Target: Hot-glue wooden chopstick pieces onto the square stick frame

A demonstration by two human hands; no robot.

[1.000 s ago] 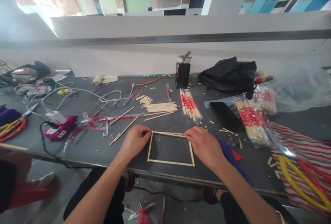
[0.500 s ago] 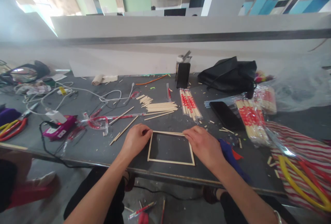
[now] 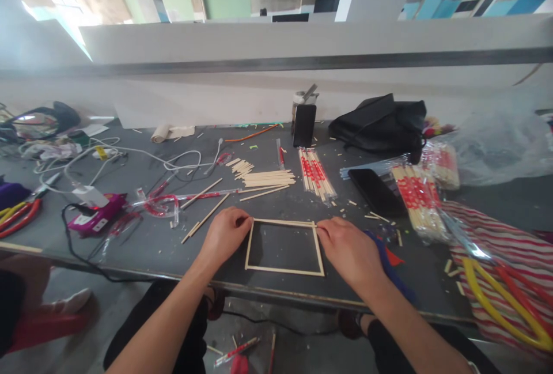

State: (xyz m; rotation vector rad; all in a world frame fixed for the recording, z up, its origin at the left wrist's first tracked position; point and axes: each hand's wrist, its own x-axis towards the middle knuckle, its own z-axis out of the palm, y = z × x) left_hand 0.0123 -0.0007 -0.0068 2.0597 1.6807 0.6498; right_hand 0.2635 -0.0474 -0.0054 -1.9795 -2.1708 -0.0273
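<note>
Outward goes my right hand point(image 3: 352, 248), off the far strip and out to the far right corner, while my left hand point(image 3: 225, 234) stays put at the far left one! Between them lies the wooden frame point(image 3: 285, 271), four-sided, flat on the dark table point(image 3: 181, 263) close to my edge of it. Left thumb and forefinger are pinched together, corner between them; the other fingers curl under. On the right, the fingers are curled in with barely any gap, tips right at the joint, but whether they truly grip or merely press, I can't tell. That far side looks doubled towards its right end, and I can't make out whether it's a second stick.

So, touch is everything here! Thin strips like these probably skew if one hand pulls harder, so I want the left corner pinned and the right fingertips nudging lightly, low against the tabletop. Best to watch the near corners too: any twist at the far side would likely show there. Elbows wide, good, forearms kept off the near strip.

Beyond the frame, loose sticks point(image 3: 268, 179) lie in a row, well out of my way. Blue cloth point(image 3: 391, 267) sits just beside my right wrist; careful it doesn't drag!
</note>
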